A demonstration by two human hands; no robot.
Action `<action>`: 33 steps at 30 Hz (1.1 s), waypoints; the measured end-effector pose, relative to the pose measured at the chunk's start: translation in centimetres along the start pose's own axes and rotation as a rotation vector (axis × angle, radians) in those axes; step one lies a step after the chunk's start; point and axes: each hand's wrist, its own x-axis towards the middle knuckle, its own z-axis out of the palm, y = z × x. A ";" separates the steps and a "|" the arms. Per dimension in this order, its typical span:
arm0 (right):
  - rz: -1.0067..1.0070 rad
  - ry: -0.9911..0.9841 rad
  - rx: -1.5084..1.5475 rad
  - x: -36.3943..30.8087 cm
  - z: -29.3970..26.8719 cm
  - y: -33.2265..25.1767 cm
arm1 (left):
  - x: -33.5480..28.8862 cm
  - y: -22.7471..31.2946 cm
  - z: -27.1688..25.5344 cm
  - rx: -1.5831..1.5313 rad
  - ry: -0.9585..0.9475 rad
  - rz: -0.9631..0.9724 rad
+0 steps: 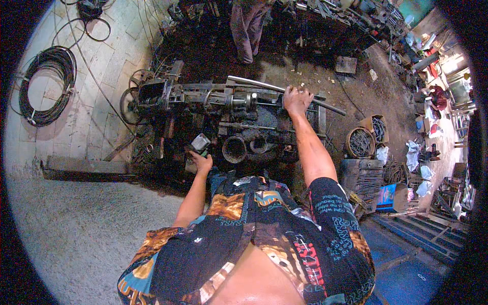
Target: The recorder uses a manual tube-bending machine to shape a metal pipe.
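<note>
Over on the left, a black coil (68, 76) lies on pale paving. Near the middle, the left hand (202, 161) seems closed on a grey block-like piece (200, 142) (what exactly, I can't tell), at the near side of a grimy machine (203, 95). To its right and farther off, the right hand (298, 99) grips a long metal bar (259, 85) slanting across the machine's far side. I'd judge the bar is being positioned; the next move calls for a steady grip.
</note>
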 end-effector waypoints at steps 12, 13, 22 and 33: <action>0.067 -0.162 -0.023 -0.1 0.8 0.4 | 2.1 -2.2 2.0 0.020 0.093 0.049; 0.050 -0.154 -0.039 -0.1 0.9 0.5 | 1.9 -2.0 1.8 0.033 0.096 0.055; 0.038 -0.184 -0.045 0.0 0.3 0.5 | 0.7 -0.9 0.7 0.069 0.034 0.047; 0.044 -0.186 -0.047 0.0 0.0 0.7 | -0.4 0.0 -0.1 0.014 0.054 0.071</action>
